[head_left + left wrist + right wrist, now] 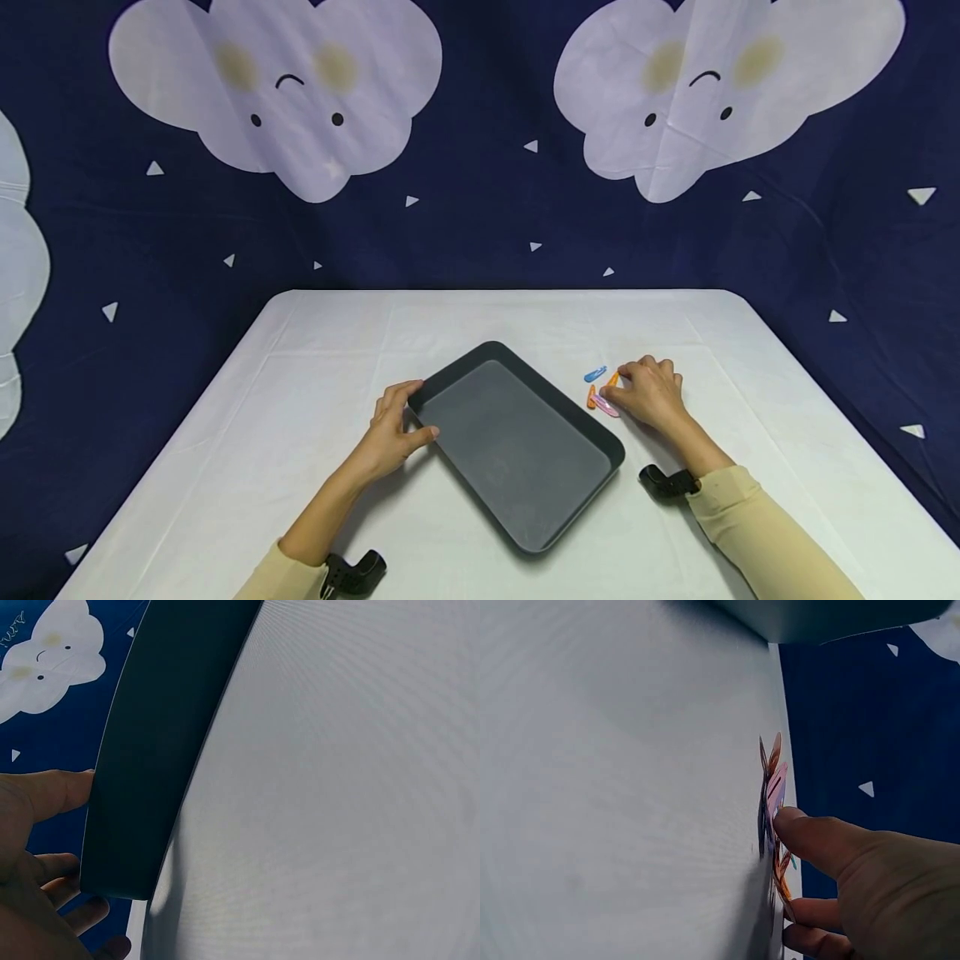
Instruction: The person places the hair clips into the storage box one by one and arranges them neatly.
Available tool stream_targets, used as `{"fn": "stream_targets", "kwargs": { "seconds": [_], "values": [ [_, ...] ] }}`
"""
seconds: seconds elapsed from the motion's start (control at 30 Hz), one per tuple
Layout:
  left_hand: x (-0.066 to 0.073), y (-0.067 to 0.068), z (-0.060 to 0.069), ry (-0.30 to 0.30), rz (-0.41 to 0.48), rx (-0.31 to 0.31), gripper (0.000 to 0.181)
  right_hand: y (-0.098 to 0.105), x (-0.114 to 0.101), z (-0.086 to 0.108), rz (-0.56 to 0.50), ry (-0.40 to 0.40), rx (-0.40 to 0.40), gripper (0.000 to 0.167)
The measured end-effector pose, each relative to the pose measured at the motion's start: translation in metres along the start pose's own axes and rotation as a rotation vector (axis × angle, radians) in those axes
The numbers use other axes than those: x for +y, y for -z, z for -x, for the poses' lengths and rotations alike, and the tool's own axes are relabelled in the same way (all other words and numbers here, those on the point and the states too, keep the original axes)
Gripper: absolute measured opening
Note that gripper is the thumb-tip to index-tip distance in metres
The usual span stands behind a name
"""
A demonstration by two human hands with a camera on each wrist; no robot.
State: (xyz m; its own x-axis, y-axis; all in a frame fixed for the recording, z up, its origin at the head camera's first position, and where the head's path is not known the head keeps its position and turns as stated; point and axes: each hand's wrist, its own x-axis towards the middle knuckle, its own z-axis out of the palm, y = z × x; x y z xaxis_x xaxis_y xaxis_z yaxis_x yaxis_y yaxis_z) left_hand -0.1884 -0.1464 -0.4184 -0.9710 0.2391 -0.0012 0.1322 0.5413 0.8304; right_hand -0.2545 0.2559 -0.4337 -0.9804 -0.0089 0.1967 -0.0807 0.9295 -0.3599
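Observation:
A dark grey baking tray (pixel 517 442) lies askew on the white table. My left hand (pixel 393 429) grips its left corner, the thumb over the near rim and the fingers around the far side. In the left wrist view the thumb (pixel 64 791) touches the tray's dark wall (pixel 142 765). Right of the tray, my right hand (pixel 654 393) reaches down over several small hair clips. Its thumb touches a pink clip (pixel 606 406), and its fingertips meet an orange clip (pixel 612 380). Another orange clip (pixel 591 397) and a blue clip (pixel 596 374) lie beside them.
A white cloth covers the table (pixel 225 467), whose far edge meets a dark blue backdrop (pixel 480 217) printed with clouds and triangles. Each wrist wears a black camera, one on the left (pixel 356 573) and one on the right (pixel 666 483).

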Motion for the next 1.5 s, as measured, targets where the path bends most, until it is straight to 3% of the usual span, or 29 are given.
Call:
{"fn": "stream_targets", "kwargs": {
  "seconds": [0.87, 1.2, 1.5],
  "values": [
    [-0.002, -0.001, -0.001, -0.004, 0.006, 0.0, 0.076, -0.003, 0.007, -0.006, -0.064, 0.053, 0.028, 0.051],
    [-0.002, -0.003, 0.0, -0.011, 0.024, 0.01, 0.074, 0.011, -0.015, -0.009, -0.142, 0.14, 0.034, 0.05],
    [-0.002, -0.003, 0.0, -0.018, 0.011, 0.027, 0.074, 0.029, -0.049, -0.009, -0.202, 0.221, -0.003, 0.051]
  ]
}}
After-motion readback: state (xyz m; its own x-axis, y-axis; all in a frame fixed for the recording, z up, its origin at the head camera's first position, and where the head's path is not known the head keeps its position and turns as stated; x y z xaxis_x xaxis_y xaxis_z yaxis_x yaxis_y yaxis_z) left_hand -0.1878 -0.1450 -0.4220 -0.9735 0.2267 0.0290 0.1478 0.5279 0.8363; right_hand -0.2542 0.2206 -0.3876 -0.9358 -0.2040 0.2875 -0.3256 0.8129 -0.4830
